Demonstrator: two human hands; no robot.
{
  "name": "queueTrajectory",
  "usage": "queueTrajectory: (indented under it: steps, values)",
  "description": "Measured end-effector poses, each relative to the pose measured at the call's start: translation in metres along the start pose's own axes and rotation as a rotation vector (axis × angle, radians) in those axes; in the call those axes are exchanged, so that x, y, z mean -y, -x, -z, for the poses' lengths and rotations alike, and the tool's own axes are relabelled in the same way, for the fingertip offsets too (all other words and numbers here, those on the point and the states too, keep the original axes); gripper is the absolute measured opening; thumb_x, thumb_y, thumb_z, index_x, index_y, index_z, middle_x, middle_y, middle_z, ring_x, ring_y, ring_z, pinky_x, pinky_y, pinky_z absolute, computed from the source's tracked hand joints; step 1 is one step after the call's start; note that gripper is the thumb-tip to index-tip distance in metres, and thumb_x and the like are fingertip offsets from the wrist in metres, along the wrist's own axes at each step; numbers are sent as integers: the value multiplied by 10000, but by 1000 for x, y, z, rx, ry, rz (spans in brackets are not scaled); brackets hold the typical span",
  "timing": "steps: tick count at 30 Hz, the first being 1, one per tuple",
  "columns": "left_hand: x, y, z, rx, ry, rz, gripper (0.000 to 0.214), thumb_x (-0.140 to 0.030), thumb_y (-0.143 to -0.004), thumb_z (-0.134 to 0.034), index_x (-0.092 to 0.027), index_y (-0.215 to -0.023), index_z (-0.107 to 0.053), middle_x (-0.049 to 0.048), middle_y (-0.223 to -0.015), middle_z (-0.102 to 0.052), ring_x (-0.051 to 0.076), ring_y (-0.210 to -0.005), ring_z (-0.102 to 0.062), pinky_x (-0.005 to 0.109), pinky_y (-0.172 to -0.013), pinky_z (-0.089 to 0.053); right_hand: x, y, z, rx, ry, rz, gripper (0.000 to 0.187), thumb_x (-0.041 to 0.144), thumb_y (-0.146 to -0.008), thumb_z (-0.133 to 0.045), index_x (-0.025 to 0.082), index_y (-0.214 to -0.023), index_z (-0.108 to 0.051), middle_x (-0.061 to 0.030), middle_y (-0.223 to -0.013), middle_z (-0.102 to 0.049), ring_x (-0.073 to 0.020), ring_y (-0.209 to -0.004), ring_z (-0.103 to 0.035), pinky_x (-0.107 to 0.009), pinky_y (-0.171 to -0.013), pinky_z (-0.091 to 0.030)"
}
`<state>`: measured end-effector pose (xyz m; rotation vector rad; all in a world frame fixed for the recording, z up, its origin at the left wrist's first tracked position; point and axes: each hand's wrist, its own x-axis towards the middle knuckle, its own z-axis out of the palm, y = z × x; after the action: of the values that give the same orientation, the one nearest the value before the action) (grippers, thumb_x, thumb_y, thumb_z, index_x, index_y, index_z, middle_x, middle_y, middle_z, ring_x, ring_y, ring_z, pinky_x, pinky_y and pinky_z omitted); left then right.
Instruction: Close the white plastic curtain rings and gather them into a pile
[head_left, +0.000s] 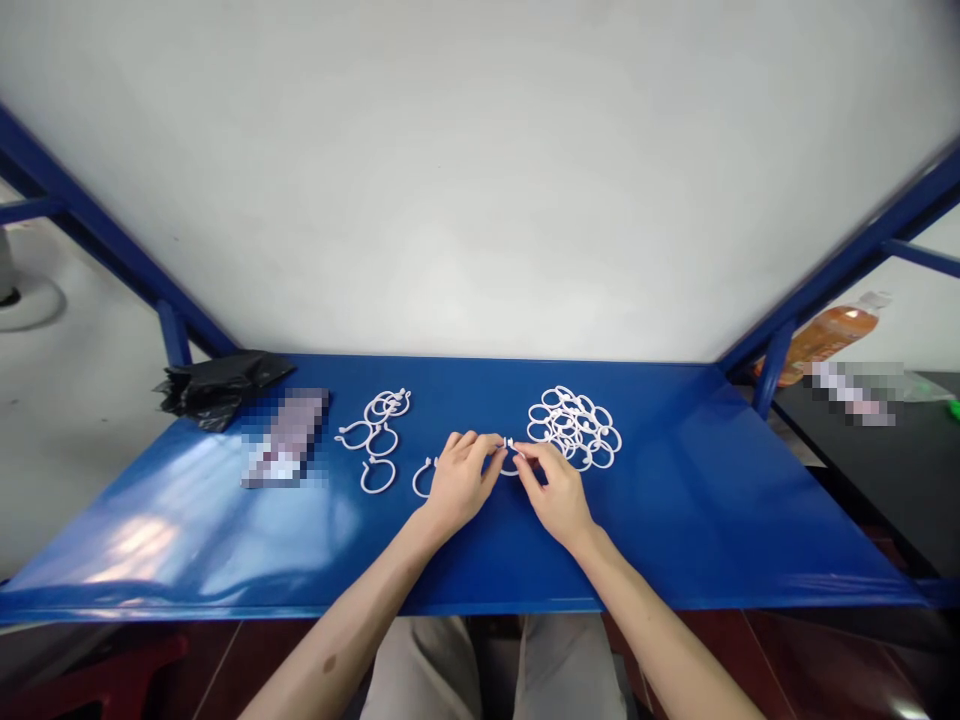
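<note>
Between my two hands is a white ring (510,473) with a small clasp at its top. My left hand (463,480) pinches its left side. On its right side, the thumb and fingertips of my right hand (558,490) are closed. Partly behind my left hand lies another white ring (417,484), its left edge showing. Farther left are several loose white rings (382,440), some with their ends apart and some overlapping. Just beyond my right hand sits a pile of white rings (574,432), tangled over one another.
All the rings lie on a shiny blue tabletop (660,540). A crumpled black plastic bag (217,385) and a blurred flat item (294,435) lie at its left. Blue frame bars (832,290) rise at both sides. To the right, a bottle of orange liquid (832,335) rests on a dark surface.
</note>
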<state>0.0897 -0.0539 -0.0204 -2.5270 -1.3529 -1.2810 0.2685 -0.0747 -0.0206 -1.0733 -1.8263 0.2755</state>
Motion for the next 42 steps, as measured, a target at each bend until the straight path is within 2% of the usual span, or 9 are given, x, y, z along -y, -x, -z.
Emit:
queueTrajectory:
  steps: [4, 11, 18, 24, 27, 29, 33, 38, 42]
  values:
    - [-3, 0, 1, 58, 47, 83, 132, -255, -1027, -509, -223, -1117, -600, 15, -1019, -765, 178, -887, -671, 343, -801, -458, 1, -2, -2, -31, -38, 11, 131, 211, -994, -571, 238, -1073, -672, -45, -953, -730, -183, -873, -702, -330, -788, -591]
    - [-3, 3, 2, 197, 60, 70, 249, -202, -1048, -378, -225, -1035, -625, 44, -978, -750, 185, -838, -656, 357, -785, -455, 3, 0, -3, 16, -93, 3, 196, 209, -1019, -516, 238, -1023, -710, -55, -908, -733, -191, -848, -693, -355, -778, -593]
    - [2, 9, 0, 193, 50, -10, 262, -161, -1032, -370, -217, -983, -621, 53, -967, -752, 178, -811, -663, 341, -753, -449, 5, 3, -1, 73, -51, 57, 219, 174, -1021, -503, 239, -1005, -711, -46, -888, -726, -184, -821, -674, -349, -758, -581]
    - [-2, -3, 6, 224, -1, 24, 220, -246, -1037, -432, -215, -1112, -637, 64, -1058, -753, 200, -906, -653, 363, -824, -448, 1, -2, -1, -15, 67, 70, 195, 180, -1012, -530, 223, -1069, -712, -58, -944, -708, -174, -873, -667, -319, -801, -564]
    - [8, -9, 21, 203, -93, 102, 287, -190, -988, -487, -230, -1244, -611, 73, -1161, -736, 234, -1030, -637, 406, -896, -433, -12, -8, 8, -124, 225, -5, 182, 232, -1004, -552, 214, -1068, -721, -73, -974, -690, -181, -887, -665, -320, -801, -548]
    - [22, -10, 34, 180, -161, 224, 388, -68, -902, -463, -229, -1212, -631, 66, -1154, -729, 252, -1061, -624, 415, -902, -436, -25, -12, 16, -208, 353, -65, 189, 258, -999, -547, 210, -1041, -725, -73, -950, -695, -198, -878, -657, -334, -789, -532]
    - [50, 0, 55, 217, -130, 366, 519, -8, -761, -456, -220, -1199, -638, 57, -1112, -705, 241, -1051, -621, 384, -917, -463, -46, -21, 26, -224, 510, -180, 173, 275, -966, -553, 194, -996, -702, -71, -902, -716, -236, -861, -622, -357, -758, -484]
    - [52, 13, 58, 347, -128, 318, 526, -12, -766, -457, -228, -1213, -631, 67, -1133, -670, 233, -1057, -623, 378, -933, -473, -52, -26, 25, -204, 593, -193, 161, 274, -945, -550, 208, -849, -662, -73, -823, -716, -257, -826, -564, -381, -770, -436]
    - [49, 17, 51, 413, -163, 253, 482, -16, -825, -429, -223, -1213, -625, 85, -1138, -661, 242, -1054, -627, 397, -922, -475, -51, -25, 28, -225, 589, -200, 164, 294, -948, -562, 214, -849, -666, -60, -805, -705, -255, -823, -551, -377, -770, -431]
